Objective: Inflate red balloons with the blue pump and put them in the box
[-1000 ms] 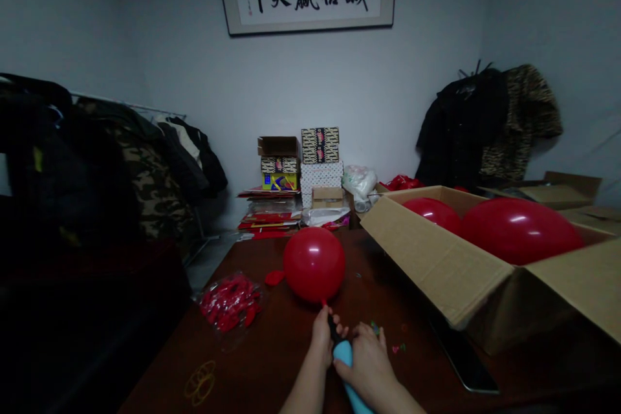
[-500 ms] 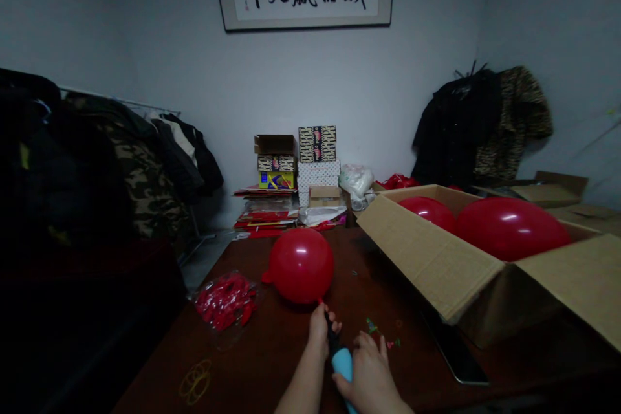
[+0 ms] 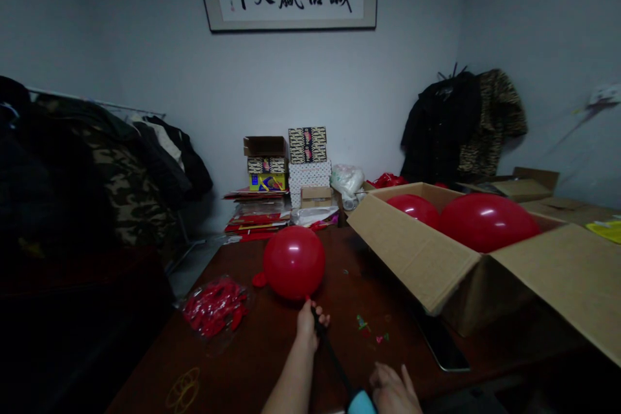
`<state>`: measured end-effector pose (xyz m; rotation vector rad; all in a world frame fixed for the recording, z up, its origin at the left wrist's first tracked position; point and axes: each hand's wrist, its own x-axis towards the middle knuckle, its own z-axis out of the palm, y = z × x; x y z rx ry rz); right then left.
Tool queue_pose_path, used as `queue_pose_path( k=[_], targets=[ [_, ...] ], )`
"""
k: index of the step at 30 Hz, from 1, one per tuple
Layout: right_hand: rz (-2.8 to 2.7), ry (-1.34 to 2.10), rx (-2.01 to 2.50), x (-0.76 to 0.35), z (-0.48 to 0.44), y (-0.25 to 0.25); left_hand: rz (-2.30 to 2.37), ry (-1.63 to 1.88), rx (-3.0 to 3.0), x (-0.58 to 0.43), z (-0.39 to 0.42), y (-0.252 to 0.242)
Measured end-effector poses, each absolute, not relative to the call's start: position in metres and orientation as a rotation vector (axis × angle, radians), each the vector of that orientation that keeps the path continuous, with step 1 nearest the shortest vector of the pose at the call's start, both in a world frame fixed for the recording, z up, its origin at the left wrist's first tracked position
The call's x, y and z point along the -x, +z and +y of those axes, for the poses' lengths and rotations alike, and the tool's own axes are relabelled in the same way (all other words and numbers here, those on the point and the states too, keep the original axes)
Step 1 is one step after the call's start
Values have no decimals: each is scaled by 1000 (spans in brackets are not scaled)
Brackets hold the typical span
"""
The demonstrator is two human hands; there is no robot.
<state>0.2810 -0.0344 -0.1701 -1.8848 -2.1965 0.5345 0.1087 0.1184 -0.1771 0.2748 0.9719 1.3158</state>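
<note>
A round red balloon (image 3: pixel 294 261) rests on the dark wooden table (image 3: pixel 272 356), its neck fitted on the black nozzle of a hand pump. My left hand (image 3: pixel 309 321) is closed around that nozzle right under the balloon. The pump's thin black rod (image 3: pixel 334 358) runs back toward me to its light blue handle (image 3: pixel 361 402) at the bottom edge. My right hand (image 3: pixel 392 389) grips this handle, half cut off by the frame.
A clear bag of uninflated red balloons (image 3: pixel 213 306) lies left of my hands, yellow rubber bands (image 3: pixel 182 389) nearer me. An open cardboard box (image 3: pixel 466 272) on the right holds two inflated red balloons (image 3: pixel 488 222). A dark phone (image 3: pixel 439 343) lies by the box. Stacked small boxes (image 3: pixel 305 165) stand at the far end.
My right hand has pulled the blue handle back toward me, exposing the black rod. The view has shifted to the right, and the balloon stays held on the nozzle.
</note>
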Motion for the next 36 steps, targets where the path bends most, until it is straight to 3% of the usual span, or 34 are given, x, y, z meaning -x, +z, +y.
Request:
queue_pose_path(
  k=[13,20,30,36],
  targets=[
    [-2051,406,1759,-231,0,-125,835,1314,-205,-107,102,-176],
    [-1991,332,1777,-210,27,-140,871,1303,-167,-100,106,-173],
    [-2068,335,1838,-229,-2,-148,979,1392,-272,-113,118,-182],
    [-2122,389,1820,-263,-28,-186,1002,1430,-272,-110,121,-182]
  ],
)
